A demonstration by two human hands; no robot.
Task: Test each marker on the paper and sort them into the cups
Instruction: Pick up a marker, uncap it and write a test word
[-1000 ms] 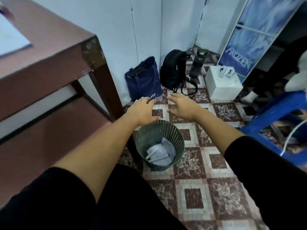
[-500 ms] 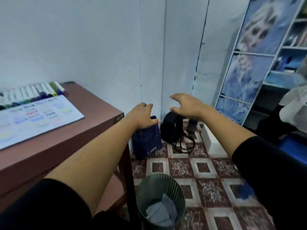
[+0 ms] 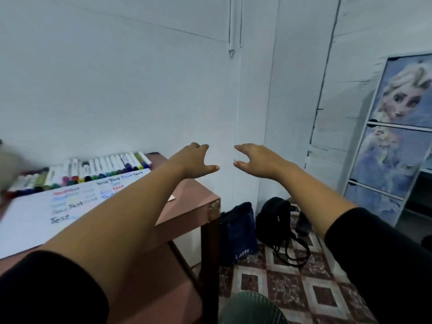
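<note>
Both arms held out in air: left hand point(image 3: 190, 161) & right hand point(image 3: 256, 160) empty, fingers loosely spread. Markers point(image 3: 93, 170) lined up behind test paper point(image 3: 35, 220) on worktop point(image 3: 187, 202).

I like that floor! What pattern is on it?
Nested maroon and cream squares on the floor tiles, best in the head view.

Home room: cartoon-printed cabinet point(image 3: 392, 141), backpack point(image 3: 273, 218)

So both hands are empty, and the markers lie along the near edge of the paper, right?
No: the head view shows the markers along the far edge of the paper, by the wall. The left hand and right hand are empty.
</note>
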